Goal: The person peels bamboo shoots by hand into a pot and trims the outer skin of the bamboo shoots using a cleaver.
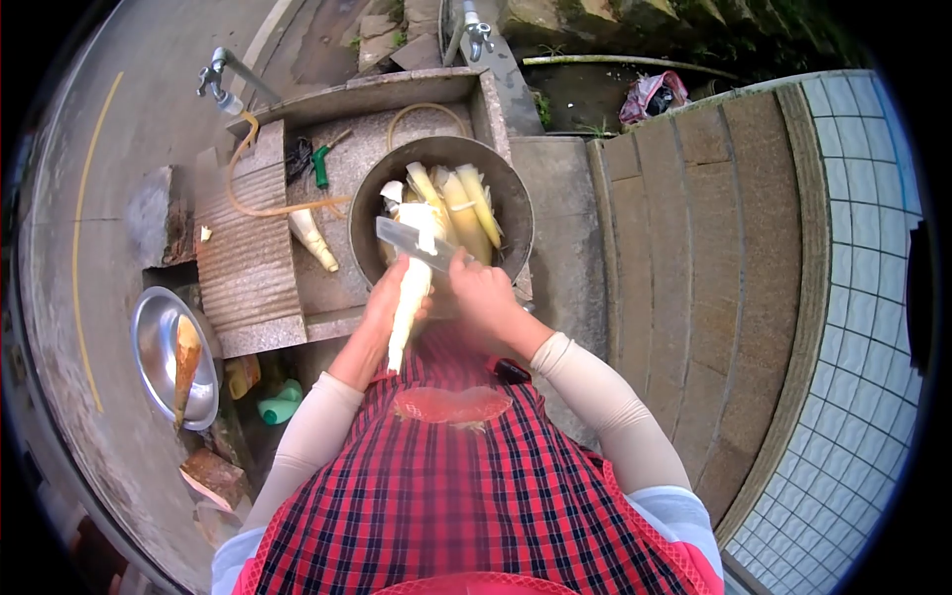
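My left hand [389, 297] is wrapped round a pale, peeled bamboo shoot [405, 315], whose thin end points down toward the apron. In my right hand [483, 297] is the handle of a knife; its broad blade [409, 242] lies across the upper part of the shoot. Both hands are at the near edge of a large round metal pot [518, 198]. Several long yellowish pieces [466, 210] and some white chunks lie inside the pot. Part of its contents is hidden behind the shoot and blade.
Left of the pot, another shoot [312, 240] and a green-handled tool [320, 167] lie in the stone sink [327, 286] beside a ribbed washboard [243, 263]. A metal basin [147, 372] holds a brown shoot [186, 362]. Two taps and a hose are above; stone steps [694, 297] rise rightward.
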A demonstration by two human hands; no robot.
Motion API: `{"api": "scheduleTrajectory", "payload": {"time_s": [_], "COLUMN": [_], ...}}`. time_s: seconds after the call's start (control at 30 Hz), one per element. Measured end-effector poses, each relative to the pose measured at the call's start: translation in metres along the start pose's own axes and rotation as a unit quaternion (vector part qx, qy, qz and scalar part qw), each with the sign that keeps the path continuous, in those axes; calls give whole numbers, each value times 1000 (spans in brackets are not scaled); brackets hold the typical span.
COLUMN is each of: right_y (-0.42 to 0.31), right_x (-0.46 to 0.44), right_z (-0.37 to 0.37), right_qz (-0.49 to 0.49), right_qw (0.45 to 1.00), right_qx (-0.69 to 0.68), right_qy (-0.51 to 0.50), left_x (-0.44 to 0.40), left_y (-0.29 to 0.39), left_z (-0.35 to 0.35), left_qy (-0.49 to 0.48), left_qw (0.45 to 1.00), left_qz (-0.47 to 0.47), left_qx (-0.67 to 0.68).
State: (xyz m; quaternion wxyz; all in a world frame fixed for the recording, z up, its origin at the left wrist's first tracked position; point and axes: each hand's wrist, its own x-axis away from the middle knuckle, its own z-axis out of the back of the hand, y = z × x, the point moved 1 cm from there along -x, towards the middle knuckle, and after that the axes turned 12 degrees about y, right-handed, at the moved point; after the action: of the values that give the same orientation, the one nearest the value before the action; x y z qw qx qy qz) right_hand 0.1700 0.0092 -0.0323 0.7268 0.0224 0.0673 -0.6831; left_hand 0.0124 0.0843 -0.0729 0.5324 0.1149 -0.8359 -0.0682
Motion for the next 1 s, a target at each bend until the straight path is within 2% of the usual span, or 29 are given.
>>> {"api": "scheduleTrajectory", "payload": {"time_s": [0.07, 0.13, 0.2, 0.23, 0.3, 0.33, 0.4, 0.43, 0.47, 0.5, 0.6, 0.7, 0.8, 0.9, 1.0], "right_y": [3, 4, 3, 12, 34, 45, 54, 59, 64, 65, 54, 42, 30, 18, 8], "right_x": [-13, -19, -27, -31, -48, -49, -48, -47, -50, -44, -33, -24, -19, -2, 7], "right_z": [-12, -15, -16, -26, -49, -51, -53, -55, -49, -48, -28, -11, 11, 1, 7], "right_qz": [-34, -30, -50, -92, -175, -180, -273, -390, -498, -523, -354, -316, -291, -255, -226], "right_qw": [998, 998, 997, 993, 976, 967, 937, 869, 778, 743, 905, 926, 935, 950, 955], "right_qx": [46, 46, 35, 1, -67, -105, -148, -239, -321, -380, -224, -200, -193, -180, -189], "right_qy": [-5, -15, -50, -72, -108, -146, -159, -188, -207, -175, -80, -42, -67, -19, 33], "left_x": [0, -1, 0, 2, 19, 29, 38, 31, 26, 25, 20, 22, 19, 19, 16], "left_y": [-8, -3, -2, -3, -5, 0, 0, -2, 1, 1, 4, 9, 9, 10, 10], "left_z": [-6, 0, -1, -1, 3, 5, 9, 15, 17, 19, 17, 0, 0, 0, -1], "left_qy": [38, 1, 9, 14, -38, -63, -80, -94, -113, -119, -157, -99, -42, 5, -22], "left_qw": [999, 999, 1000, 1000, 996, 991, 989, 988, 986, 983, 968, 980, 994, 999, 998], "left_qz": [-22, 21, 13, 9, 62, 87, 84, 81, 77, 83, 105, 83, 42, 32, 33], "left_qx": [-31, 25, 15, 9, 58, 79, 92, 94, 93, 115, 168, 153, 88, 20, 49]}}
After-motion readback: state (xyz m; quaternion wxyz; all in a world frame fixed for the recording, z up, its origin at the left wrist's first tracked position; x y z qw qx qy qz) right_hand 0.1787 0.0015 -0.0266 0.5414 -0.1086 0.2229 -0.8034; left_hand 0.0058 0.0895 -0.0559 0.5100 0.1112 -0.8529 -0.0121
